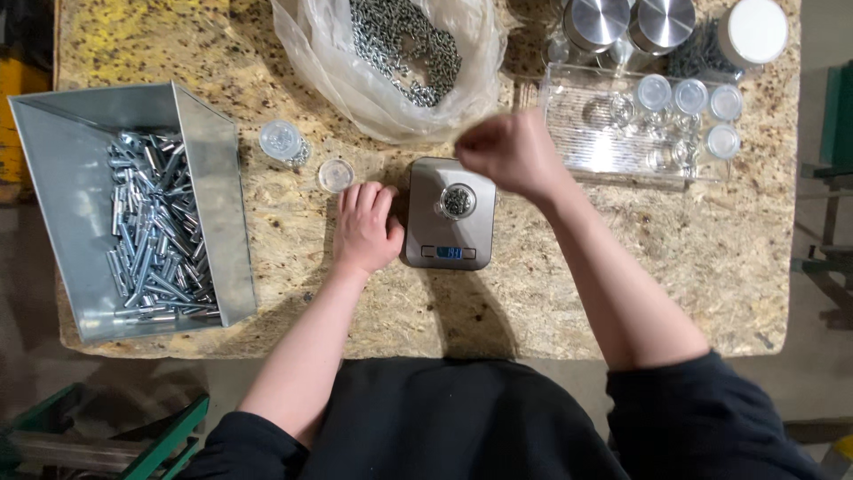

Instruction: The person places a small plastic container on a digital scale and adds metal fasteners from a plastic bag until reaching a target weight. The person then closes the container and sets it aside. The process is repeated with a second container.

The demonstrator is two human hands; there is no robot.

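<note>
A clear plastic bag (391, 71) of small metal parts lies open at the bench's far edge. Below it sits a small scale (449, 213), whose narrow blue-lit screen (453, 253) runs along its near edge. A clear plastic tray (613, 133) holds small capped jars (689, 96) to the right.

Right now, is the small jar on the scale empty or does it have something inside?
It has something inside. The small jar stands upright and uncapped on the scale, and small metal pieces show through its open mouth. How full it is cannot be told.
</note>
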